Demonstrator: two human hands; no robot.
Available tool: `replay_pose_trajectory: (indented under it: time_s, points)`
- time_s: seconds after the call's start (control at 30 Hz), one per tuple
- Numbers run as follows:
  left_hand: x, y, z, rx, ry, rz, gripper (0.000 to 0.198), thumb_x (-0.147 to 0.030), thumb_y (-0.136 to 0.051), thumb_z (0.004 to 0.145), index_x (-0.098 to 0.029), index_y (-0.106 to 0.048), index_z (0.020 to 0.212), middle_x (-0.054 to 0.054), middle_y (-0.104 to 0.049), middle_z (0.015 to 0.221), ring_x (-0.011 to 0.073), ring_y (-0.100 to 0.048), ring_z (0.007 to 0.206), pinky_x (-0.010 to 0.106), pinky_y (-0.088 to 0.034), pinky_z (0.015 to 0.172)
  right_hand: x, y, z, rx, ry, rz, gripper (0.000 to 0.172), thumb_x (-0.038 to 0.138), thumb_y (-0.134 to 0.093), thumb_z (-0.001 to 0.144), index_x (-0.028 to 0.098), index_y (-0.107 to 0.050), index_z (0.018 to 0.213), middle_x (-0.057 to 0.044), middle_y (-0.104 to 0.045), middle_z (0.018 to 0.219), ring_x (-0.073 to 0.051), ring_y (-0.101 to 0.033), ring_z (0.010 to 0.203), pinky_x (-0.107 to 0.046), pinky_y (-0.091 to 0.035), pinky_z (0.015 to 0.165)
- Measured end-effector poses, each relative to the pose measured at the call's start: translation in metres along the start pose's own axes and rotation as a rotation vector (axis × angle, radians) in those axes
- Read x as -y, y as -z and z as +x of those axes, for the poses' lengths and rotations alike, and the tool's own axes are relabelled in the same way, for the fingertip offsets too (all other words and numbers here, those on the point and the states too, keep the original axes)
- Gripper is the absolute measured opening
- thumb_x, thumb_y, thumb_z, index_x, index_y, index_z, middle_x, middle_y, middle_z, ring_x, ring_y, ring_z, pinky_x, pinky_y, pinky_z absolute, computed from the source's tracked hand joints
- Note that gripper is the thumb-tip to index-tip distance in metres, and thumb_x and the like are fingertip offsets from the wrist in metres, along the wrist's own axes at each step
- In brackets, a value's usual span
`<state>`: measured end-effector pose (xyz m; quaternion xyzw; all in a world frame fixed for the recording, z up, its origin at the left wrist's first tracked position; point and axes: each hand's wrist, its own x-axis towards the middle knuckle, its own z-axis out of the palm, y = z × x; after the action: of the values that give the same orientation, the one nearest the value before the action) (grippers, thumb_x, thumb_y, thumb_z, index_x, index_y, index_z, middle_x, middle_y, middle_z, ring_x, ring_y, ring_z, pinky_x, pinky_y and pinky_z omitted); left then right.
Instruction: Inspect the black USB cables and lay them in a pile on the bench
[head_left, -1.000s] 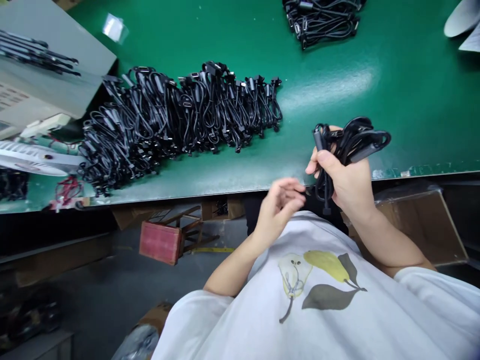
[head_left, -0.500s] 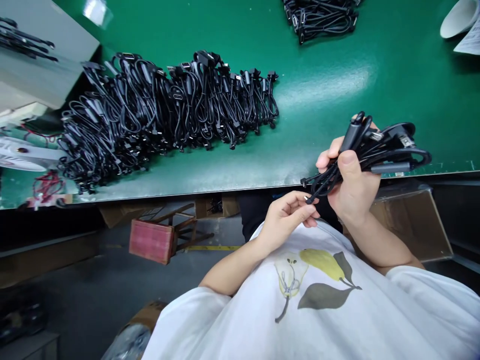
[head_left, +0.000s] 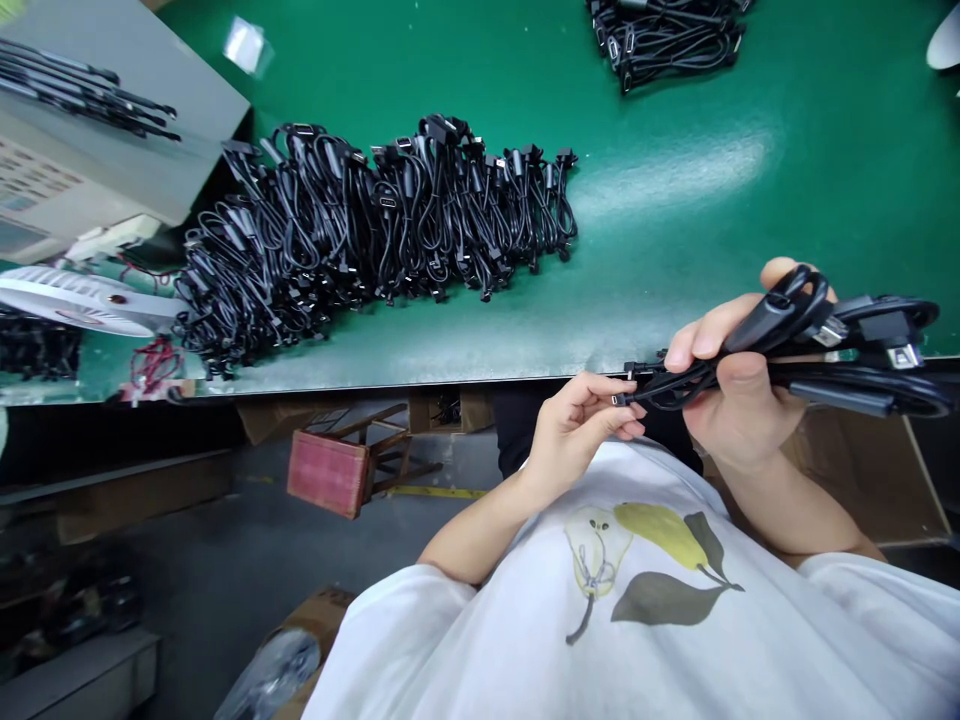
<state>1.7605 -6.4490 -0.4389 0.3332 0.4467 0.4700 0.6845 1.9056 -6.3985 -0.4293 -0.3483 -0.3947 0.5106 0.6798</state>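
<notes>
My right hand (head_left: 739,385) is closed round a bundle of black cables (head_left: 840,340) held level just off the near edge of the green table (head_left: 675,200). Their plugs stick out to the right and thin ends point left. My left hand (head_left: 581,430) is at my chest, its fingertips pinching the small connector at the left end of that bundle.
A long heap of coiled black cables (head_left: 375,225) lies on the table's left half. A smaller pile of cables (head_left: 667,40) sits at the far edge. A grey box (head_left: 112,150) and a white fan (head_left: 75,300) are at the left. A red stool (head_left: 334,475) and cardboard boxes (head_left: 855,470) stand below.
My right hand turned the bundle from upright to level and carried it right. My left hand rose and closed its fingertips on the cable's left end.
</notes>
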Motion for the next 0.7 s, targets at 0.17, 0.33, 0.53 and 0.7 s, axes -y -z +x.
replay_pose_trajectory:
  time_s: [0.17,0.33,0.53,0.7]
  points:
    - [0.012,0.005,-0.002,-0.025,-0.117,0.114,0.021,-0.025,-0.074,0.086,-0.018,-0.068,0.106,0.004,-0.076,0.089,0.0141,-0.074,0.073,0.024,-0.061,0.069,0.002,0.002,0.002,0.05,-0.028,0.058,0.04,0.046,-0.078,0.08,0.042,-0.062,0.116,0.003,-0.058,0.072,-0.018,-0.058,0.059,-0.033,-0.053,0.06]
    - [0.022,0.015,0.008,0.063,-0.171,0.4,0.025,-0.032,-0.069,0.09,-0.02,-0.067,0.112,0.005,-0.075,0.095,0.0165,-0.073,0.082,0.027,-0.058,0.078,0.002,0.012,0.011,0.175,-0.246,0.106,0.03,0.039,-0.085,0.071,0.033,-0.069,0.096,0.005,-0.05,0.062,-0.015,-0.051,0.057,-0.032,-0.052,0.069]
    - [-0.013,0.047,0.044,0.104,-0.36,0.943,0.027,-0.037,-0.059,0.096,-0.022,-0.066,0.116,0.006,-0.071,0.101,0.0182,-0.066,0.092,0.03,-0.049,0.087,-0.008,0.038,0.015,0.172,-0.536,0.101,0.018,0.037,-0.078,0.079,0.027,-0.064,0.077,0.002,-0.056,0.072,-0.019,-0.062,0.078,-0.047,-0.048,0.105]
    - [-0.067,0.087,0.103,-0.603,-0.622,1.263,0.035,-0.04,-0.058,0.095,-0.018,-0.058,0.122,0.012,-0.063,0.112,0.0232,-0.058,0.101,0.036,-0.044,0.095,-0.016,0.059,0.008,0.331,-0.667,0.054,0.029,0.035,-0.075,0.083,0.023,-0.058,0.063,0.003,-0.051,0.059,-0.015,-0.055,0.063,-0.046,-0.046,0.108]
